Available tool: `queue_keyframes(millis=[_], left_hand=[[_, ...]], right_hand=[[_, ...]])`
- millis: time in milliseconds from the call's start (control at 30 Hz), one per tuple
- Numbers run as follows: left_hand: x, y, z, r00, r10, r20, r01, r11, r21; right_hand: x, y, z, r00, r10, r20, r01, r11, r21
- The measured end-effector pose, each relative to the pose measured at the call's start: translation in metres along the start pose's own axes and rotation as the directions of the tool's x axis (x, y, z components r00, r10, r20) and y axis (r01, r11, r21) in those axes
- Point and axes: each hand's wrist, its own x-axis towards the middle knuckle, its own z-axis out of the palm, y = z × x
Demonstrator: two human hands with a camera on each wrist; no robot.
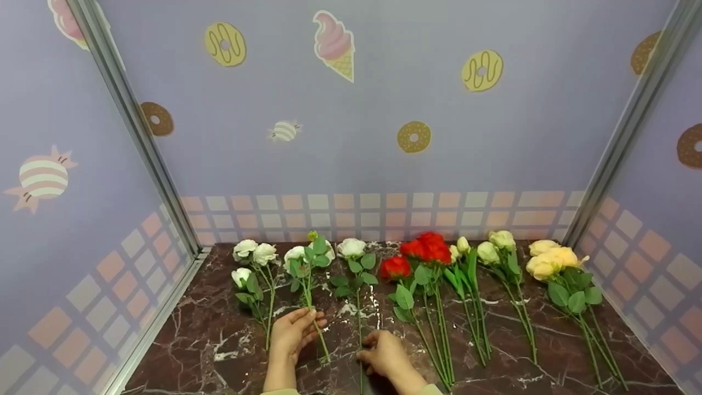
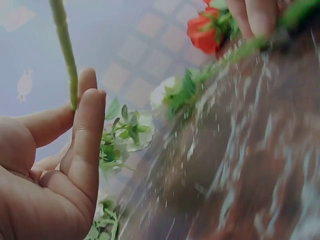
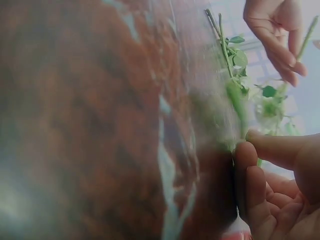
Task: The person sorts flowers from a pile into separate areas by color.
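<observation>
My left hand pinches a green stem between thumb and fingers, its lower end raised toward me. Leaves on that stem overlap white roses behind, so its own bloom is hard to make out. The left wrist view shows the stem end at my fingertips. To the right, my right hand pinches the lower stem of a single white rose, which lies on the dark marbled table. In the right wrist view, thumb and forefinger meet low at the tabletop.
More white roses lie at the left. Right of my hands come red roses, pale tulips, greenish-white roses and yellow roses, stems toward me. Patterned panels enclose the table's back and sides.
</observation>
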Motion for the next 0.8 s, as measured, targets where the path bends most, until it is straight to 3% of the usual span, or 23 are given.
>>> queue_keyframes(millis=[300, 533, 800], left_hand=[[-0.009, 0.003, 0.019, 0.998, 0.066, 0.008, -0.066, 0.996, -0.054], [-0.017, 0.003, 0.029, 0.996, 0.080, 0.026, -0.077, 0.994, -0.076], [-0.022, 0.002, 0.046, 0.992, 0.106, 0.070, -0.102, 0.993, -0.055]], right_hand=[[-0.004, 0.005, -0.005, 1.000, -0.025, 0.002, 0.024, 0.997, 0.071], [-0.013, 0.007, -0.013, 0.999, -0.029, -0.024, 0.032, 0.988, 0.153], [-0.028, -0.002, -0.026, 0.999, -0.012, 0.031, 0.004, 0.966, 0.257]])
